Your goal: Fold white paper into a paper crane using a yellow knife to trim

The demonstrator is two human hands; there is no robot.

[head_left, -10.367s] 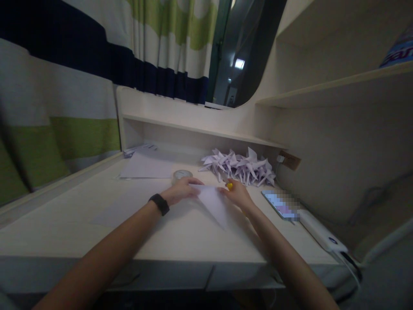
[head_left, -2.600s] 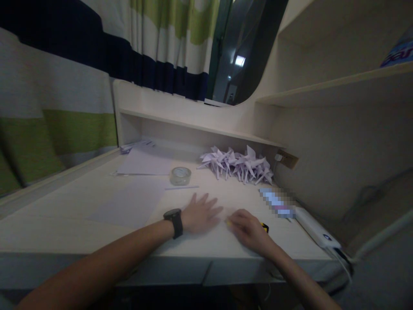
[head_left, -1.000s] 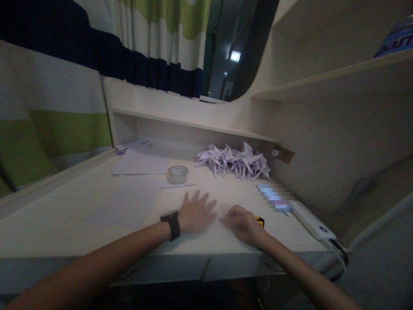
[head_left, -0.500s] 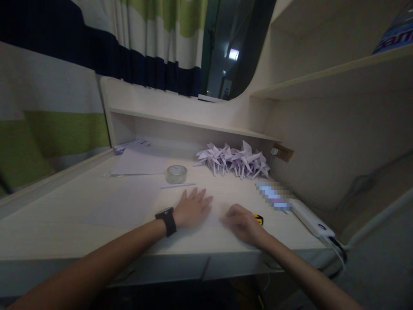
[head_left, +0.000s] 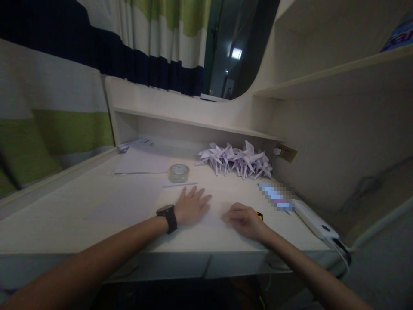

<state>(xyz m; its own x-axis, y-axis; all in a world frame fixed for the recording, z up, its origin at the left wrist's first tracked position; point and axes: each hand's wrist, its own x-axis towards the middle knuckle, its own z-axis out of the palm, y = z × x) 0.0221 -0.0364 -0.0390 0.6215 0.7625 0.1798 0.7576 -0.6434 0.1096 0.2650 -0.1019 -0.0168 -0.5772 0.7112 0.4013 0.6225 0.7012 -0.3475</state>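
My left hand point(head_left: 192, 206), with a dark watch point(head_left: 167, 216) at the wrist, lies flat with its fingers spread. Under it and to its right is what looks like a piece of white paper point(head_left: 211, 218), hard to tell from the pale desk. At that paper's right side, my right hand point(head_left: 243, 220) is closed, thumb and fingers together; its fingertips are blurred and what they hold is hidden. A black-and-yellow object point(head_left: 260, 216) shows partly behind the right hand. Just beyond the left hand lie a thin rolled paper stick point(head_left: 180, 184) and a roll of clear tape point(head_left: 179, 173).
Several white paper pinwheels point(head_left: 237, 159) are heaped at the back. A stack of white paper point(head_left: 142, 159) and a single sheet point(head_left: 129, 200) lie on the left. A phone point(head_left: 275, 196) and a white power strip point(head_left: 314, 219) are on the right. The desk's front edge point(head_left: 180, 253) is near me.
My right hand's fingers have shifted slightly and stay closed. My left hand remains flat in place. The whole view has moved a little.
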